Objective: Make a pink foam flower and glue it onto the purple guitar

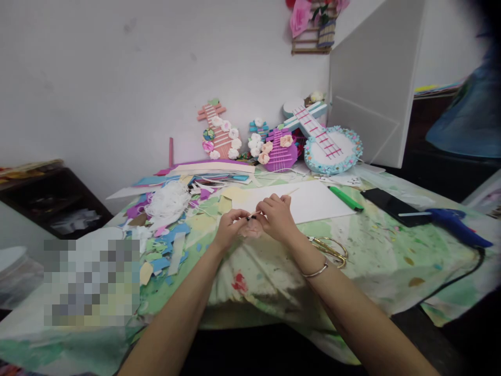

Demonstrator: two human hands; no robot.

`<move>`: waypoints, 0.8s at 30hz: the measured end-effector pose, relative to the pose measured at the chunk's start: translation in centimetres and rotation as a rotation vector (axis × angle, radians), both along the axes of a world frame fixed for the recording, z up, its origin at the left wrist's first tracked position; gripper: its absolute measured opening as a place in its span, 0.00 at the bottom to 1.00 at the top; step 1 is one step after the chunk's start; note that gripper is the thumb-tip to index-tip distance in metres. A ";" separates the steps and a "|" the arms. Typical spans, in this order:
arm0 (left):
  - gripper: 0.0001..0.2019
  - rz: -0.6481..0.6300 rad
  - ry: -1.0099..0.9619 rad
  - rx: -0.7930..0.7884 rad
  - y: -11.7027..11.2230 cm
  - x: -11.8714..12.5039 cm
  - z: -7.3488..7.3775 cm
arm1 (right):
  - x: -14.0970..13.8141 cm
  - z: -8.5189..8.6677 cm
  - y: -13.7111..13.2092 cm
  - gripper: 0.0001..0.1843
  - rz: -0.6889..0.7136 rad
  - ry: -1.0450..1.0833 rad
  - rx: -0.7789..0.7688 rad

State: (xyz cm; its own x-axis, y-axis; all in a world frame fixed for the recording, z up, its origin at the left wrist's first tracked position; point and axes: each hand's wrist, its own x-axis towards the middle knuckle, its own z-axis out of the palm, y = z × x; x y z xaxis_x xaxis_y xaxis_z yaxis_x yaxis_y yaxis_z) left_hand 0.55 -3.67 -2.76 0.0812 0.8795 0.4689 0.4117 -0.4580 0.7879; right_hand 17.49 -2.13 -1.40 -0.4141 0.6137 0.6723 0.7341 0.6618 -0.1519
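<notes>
Close together over the front middle of the table, my left hand and my right hand both pinch a small pale pink paper piece. It looks thin and gathered, and the fingers hide part of it. Small dark spots show between the fingertips; I cannot make out what they are. Just behind the hands lies a white sheet or board. Gold-handled scissors rest by my right wrist, which wears a bracelet.
Paper scraps and a heap of white string lie at the left. Rightward are a green cutter knife, a black phone and a blue glue gun with a cord. Decorated paper instruments lean on the wall.
</notes>
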 end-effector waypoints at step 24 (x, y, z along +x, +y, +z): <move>0.04 0.170 0.278 0.392 -1.0 0.6 0.5 | -0.1 0.0 0.1 0.02 0.006 0.140 -0.041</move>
State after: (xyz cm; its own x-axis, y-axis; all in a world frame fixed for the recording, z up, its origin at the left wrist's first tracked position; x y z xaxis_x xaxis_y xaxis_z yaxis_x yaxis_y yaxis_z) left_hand 1.20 -4.63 -2.25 0.1204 0.6536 0.7472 0.6758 -0.6053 0.4206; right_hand 17.39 -2.03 -1.38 -0.3220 0.6393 0.6983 0.6999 0.6574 -0.2792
